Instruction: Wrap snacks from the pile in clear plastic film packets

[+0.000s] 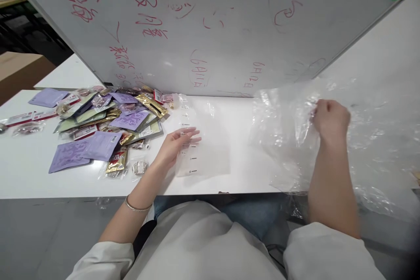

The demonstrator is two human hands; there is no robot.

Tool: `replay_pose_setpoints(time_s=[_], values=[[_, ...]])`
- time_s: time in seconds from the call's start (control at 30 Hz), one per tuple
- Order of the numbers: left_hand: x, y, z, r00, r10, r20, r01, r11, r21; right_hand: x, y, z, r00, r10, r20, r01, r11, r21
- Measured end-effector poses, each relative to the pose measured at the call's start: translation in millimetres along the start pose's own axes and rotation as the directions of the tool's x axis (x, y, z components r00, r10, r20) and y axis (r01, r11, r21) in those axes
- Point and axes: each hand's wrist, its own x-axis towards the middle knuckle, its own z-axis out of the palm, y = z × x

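My left hand [173, 146] is at the left edge of a clear plastic bag [213, 153] with small dark marks down one side. Its fingers reach out straight and show partly through the plastic, with the bag's edge between them and the thumb. My right hand [333, 118] is closed in a fist on crinkled clear plastic [278, 140], pinching part of it. The fingertips there are hidden. Left of my left hand lies a heap of packets: purple sachets [103, 145], gold sachets [151, 105] and pale green packets [82, 117].
A whiteboard [210, 39] with red handwriting stands across the back of the white table [26, 148]. More clear plastic spreads over the right side and hangs past the front edge. A cardboard box [22, 72] is at the far left.
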Motion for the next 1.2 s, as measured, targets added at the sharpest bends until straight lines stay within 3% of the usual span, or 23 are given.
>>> replay_pose_setpoints(time_s=[0.07, 0.1, 0.17, 0.23, 0.3, 0.37, 0.47, 0.53, 0.6, 0.63, 0.7, 0.8, 0.83, 0.9, 0.97, 1.07, 1.13, 1.2], values=[[-1.1, 0.2, -2.4, 0.995, 0.083, 0.055, -0.082, 0.997, -0.009, -0.9, 2.8, -3.8, 0.971, -0.02, -0.237, 0.005, 0.998, -0.064], [-1.2, 0.2, -2.8, 0.989, 0.122, 0.08, -0.121, 0.993, -0.016, -8.9, -2.1, -3.3, 0.942, -0.1, -0.319, 0.081, 0.994, -0.073], [0.1, 0.1, -2.3, 0.978, 0.173, 0.115, -0.171, 0.985, -0.027, -36.6, -22.7, 1.5, 0.866, -0.386, -0.319, 0.404, 0.915, -0.011], [4.1, 0.7, -0.9, 0.973, 0.181, 0.141, -0.179, 0.983, -0.027, -71.9, -51.6, 8.1, 0.738, -0.656, -0.159, 0.674, 0.71, 0.204], [11.2, 2.4, 0.7, 0.971, 0.17, 0.17, -0.168, 0.985, -0.022, -103.8, -79.7, 13.4, 0.536, -0.838, 0.103, 0.72, 0.518, 0.462], [20.8, 4.5, 2.5, 0.968, 0.153, 0.199, -0.154, 0.988, -0.008, -125.6, -100.4, 17.8, 0.412, -0.84, 0.353, 0.599, 0.542, 0.589], [37.6, 4.4, 6.2, 0.969, 0.122, 0.215, -0.132, 0.991, 0.032, -141.1, -114.6, 31.4, 0.3, -0.703, 0.644, 0.469, 0.697, 0.542], [47.1, 0.7, 8.2, 0.986, 0.105, 0.128, -0.121, 0.984, 0.129, -148.5, -116.1, 49.9, 0.293, -0.678, 0.674, 0.516, 0.705, 0.486], [52.0, -3.7, 7.3, 0.989, 0.146, -0.034, -0.125, 0.93, 0.345, -158.8, -113.6, 74.5, 0.333, -0.731, 0.595, 0.626, 0.644, 0.44], [52.3, -4.8, 4.9, 0.972, 0.212, -0.096, -0.14, 0.861, 0.489, -165.1, -111.1, 87.4, 0.354, -0.753, 0.554, 0.675, 0.616, 0.406], [49.5, -2.9, -4.8, 0.91, 0.4, -0.109, -0.176, 0.612, 0.771, -177.4, -104.3, 111.0, 0.39, -0.734, 0.556, 0.718, 0.621, 0.316], [45.1, 9.6, -28.6, 0.803, 0.596, 0.017, -0.134, 0.153, 0.979, -187.6, -93.7, 133.7, 0.434, -0.617, 0.656, 0.699, 0.691, 0.188], [46.0, 14.7, -37.2, 0.791, 0.61, 0.046, -0.089, 0.04, 0.995, -187.7, -91.4, 137.6, 0.438, -0.591, 0.678, 0.692, 0.703, 0.164], [52.2, 23.3, -52.2, 0.809, 0.584, 0.072, -0.014, -0.104, 0.995, -184.3, -89.1, 141.6, 0.442, -0.565, 0.697, 0.69, 0.711, 0.14], [62.6, 28.8, -61.9, 0.846, 0.529, 0.059, 0.036, -0.167, 0.985, -178.7, -89.1, 143.1, 0.45, -0.557, 0.698, 0.688, 0.714, 0.127], [75.2, 36.0, -67.3, 0.875, 0.484, 0.009, 0.09, -0.181, 0.979, -172.3, -88.8, 145.3, 0.455, -0.559, 0.693, 0.691, 0.713, 0.121], [74.8, 44.0, -66.5, 0.865, 0.502, -0.016, 0.104, -0.148, 0.984, -170.3, -87.6, 146.7, 0.461, -0.565, 0.685, 0.689, 0.714, 0.125], [64.1, 54.1, -62.0, 0.816, 0.577, -0.03, 0.085, -0.067, 0.994, -169.4, -88.2, 145.6, 0.481, -0.594, 0.644, 0.691, 0.709, 0.138]])
